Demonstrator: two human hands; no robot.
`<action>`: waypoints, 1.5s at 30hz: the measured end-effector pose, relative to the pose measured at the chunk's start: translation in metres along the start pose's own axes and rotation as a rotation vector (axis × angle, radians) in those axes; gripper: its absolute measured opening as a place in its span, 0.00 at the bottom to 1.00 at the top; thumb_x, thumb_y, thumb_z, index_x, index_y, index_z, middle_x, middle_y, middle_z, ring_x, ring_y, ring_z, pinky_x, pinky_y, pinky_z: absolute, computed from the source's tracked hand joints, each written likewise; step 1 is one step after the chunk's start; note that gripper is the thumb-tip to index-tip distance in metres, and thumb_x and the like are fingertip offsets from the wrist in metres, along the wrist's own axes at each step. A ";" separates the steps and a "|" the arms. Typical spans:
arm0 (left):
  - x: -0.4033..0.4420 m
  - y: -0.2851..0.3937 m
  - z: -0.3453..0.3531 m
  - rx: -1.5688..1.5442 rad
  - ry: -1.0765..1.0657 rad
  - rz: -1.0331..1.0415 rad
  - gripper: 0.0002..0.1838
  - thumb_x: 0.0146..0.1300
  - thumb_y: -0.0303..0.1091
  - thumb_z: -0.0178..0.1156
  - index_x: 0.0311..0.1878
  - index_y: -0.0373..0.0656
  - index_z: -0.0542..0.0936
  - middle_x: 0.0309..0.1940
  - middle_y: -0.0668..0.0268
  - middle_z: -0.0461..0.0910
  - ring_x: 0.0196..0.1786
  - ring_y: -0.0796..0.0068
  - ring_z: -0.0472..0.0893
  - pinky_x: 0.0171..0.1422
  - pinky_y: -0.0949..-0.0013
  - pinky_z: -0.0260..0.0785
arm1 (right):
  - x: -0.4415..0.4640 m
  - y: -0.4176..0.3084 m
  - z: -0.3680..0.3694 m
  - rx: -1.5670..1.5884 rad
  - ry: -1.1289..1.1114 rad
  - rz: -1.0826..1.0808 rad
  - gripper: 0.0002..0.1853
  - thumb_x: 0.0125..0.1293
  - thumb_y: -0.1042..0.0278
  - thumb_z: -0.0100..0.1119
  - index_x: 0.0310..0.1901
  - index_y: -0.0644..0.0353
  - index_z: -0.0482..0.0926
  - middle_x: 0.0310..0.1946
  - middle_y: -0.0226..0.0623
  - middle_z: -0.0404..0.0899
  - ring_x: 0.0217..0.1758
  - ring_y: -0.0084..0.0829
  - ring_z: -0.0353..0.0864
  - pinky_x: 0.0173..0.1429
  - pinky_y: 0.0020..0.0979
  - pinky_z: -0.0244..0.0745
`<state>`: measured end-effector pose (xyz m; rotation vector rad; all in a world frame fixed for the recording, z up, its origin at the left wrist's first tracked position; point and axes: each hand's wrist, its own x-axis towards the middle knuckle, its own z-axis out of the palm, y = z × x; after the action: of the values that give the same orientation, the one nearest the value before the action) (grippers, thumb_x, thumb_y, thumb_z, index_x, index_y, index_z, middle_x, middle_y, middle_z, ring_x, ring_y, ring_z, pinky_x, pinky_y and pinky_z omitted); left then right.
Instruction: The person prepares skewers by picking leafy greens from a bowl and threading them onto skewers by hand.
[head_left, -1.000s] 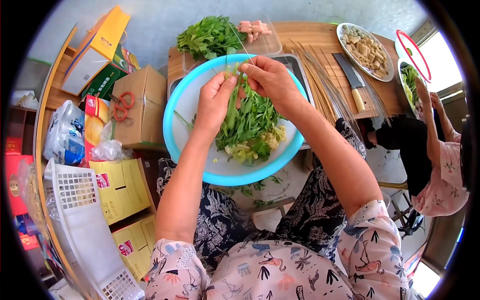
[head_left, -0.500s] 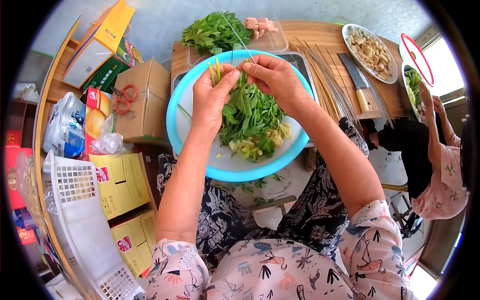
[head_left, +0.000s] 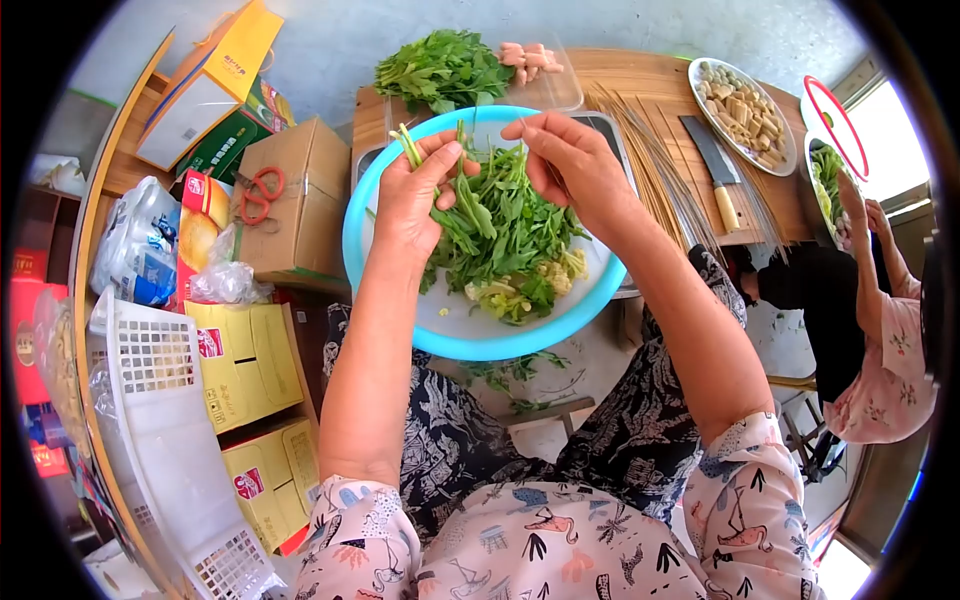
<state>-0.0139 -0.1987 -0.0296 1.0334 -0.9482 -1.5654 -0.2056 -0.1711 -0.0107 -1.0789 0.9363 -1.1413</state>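
Over a light-blue-rimmed basin [head_left: 470, 347], my left hand [head_left: 412, 200] is closed round leafy green stems [head_left: 409, 148], whose cut ends poke up past the thumb. To its right, my right hand [head_left: 572, 160] is raised with thumb and fingers bent together in a pinch; what lies between them, if anything, is too fine to make out. Below both hands a heap of leafy greens [head_left: 505, 220] fills the middle of the basin, with paler yellowish leaves [head_left: 550, 285] at its lower right.
Behind the basin are a bunch of greens [head_left: 445, 75] and pink sausage pieces [head_left: 530, 62] in a clear tray. Skewers [head_left: 640, 150], a knife [head_left: 712, 160] and a plate of food pieces [head_left: 745, 115] lie rightward. Scissors [head_left: 260, 195] rest by a carton [head_left: 300, 200]. A co-worker's hand [head_left: 852, 195] is at far right.
My hands have moved apart, the left lower with its stems tilted left. A thin skewer seen rising from my right hand earlier no longer shows clearly.
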 end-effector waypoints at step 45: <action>0.015 0.009 -0.017 0.001 0.281 0.300 0.09 0.63 0.27 0.59 0.46 0.38 0.74 0.33 0.68 0.78 0.36 0.80 0.80 0.22 0.82 0.56 | -0.035 -0.003 0.025 -0.225 -0.201 0.126 0.14 0.67 0.72 0.44 0.49 0.64 0.76 0.15 0.20 0.64 0.16 0.13 0.61 0.20 0.21 0.58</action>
<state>0.0022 -0.2164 -0.0295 1.0275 -0.8626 -1.1397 -0.1889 -0.1330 -0.0004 -1.2724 0.9740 -0.8208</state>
